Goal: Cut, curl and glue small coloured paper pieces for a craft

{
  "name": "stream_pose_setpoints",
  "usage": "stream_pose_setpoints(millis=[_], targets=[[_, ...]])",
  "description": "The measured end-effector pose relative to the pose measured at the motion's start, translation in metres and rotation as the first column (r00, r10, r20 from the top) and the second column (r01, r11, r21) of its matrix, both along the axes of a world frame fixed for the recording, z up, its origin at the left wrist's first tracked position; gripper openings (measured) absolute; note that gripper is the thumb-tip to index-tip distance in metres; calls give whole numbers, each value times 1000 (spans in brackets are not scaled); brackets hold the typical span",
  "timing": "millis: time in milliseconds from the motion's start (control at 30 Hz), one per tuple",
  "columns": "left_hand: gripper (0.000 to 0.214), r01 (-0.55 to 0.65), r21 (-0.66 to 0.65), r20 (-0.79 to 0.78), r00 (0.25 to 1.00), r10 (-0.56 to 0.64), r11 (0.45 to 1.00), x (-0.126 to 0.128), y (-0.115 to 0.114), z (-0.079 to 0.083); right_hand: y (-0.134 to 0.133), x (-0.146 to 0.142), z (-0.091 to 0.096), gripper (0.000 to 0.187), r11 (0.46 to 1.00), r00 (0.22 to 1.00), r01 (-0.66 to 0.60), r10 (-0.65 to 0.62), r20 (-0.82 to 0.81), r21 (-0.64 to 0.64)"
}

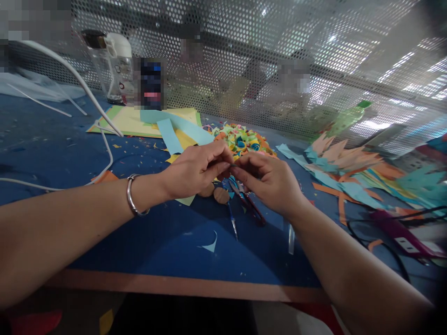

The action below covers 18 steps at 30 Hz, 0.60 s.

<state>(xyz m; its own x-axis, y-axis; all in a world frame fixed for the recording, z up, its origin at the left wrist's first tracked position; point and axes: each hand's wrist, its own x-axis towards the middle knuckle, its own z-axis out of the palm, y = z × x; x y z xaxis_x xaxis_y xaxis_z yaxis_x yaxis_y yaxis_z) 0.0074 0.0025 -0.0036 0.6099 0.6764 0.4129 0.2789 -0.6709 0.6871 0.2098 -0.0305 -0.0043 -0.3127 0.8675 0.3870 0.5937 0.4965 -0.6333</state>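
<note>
My left hand [200, 168] and my right hand [267, 179] meet above the middle of the blue table [157, 242], fingertips pinched together. Whatever sits between the fingertips is too small to make out. Just below lie scissors [256, 211] with dark red handles, partly covered by my right hand. Beside them is a thin blue pen-like tool [233, 223], pointing toward me. Two round brown discs [221, 195] rest under my left hand. Behind my fingers rises a heap of small curled paper pieces [244, 139] in green, yellow, orange and blue.
Coloured paper sheets [122, 122] and light-blue strips [169, 135] lie at the back left, near clear bottles [122, 70]. Cut paper strips [349, 163] pile up at the right, by a purple power strip [401, 237]. A white cable [77, 70] arches at the left. Perforated metal [223, 60] stands behind.
</note>
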Motion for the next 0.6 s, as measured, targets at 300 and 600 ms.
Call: stream_pose_setpoints(millis=[300, 600], targets=[[17, -99, 7, -101, 990, 99, 995, 0, -3, 3, 0, 0, -1, 31, 1000, 999, 5, -5, 47, -5], [7, 37, -289, -59, 997, -57, 957, 2, 8, 0, 1, 2, 0, 33, 997, 995, -26, 33, 92, -74]])
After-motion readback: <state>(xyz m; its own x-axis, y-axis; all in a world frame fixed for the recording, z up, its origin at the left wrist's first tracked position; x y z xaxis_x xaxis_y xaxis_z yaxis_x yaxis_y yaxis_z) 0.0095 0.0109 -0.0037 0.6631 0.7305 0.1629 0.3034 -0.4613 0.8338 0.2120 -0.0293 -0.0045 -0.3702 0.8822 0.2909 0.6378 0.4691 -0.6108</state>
